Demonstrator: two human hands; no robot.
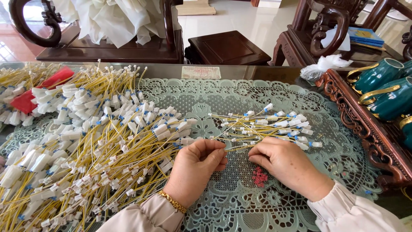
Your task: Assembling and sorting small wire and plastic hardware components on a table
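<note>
One yellow wire (237, 147) is pinched between the left hand (195, 169) and right hand (288, 165), beside a small bundle (268, 126); sorting seems underway, and careful alignment is likely needed next. A large pile (86, 141) is spread over the lace mat (240, 202), with carved chairs (326, 30) behind.
</note>
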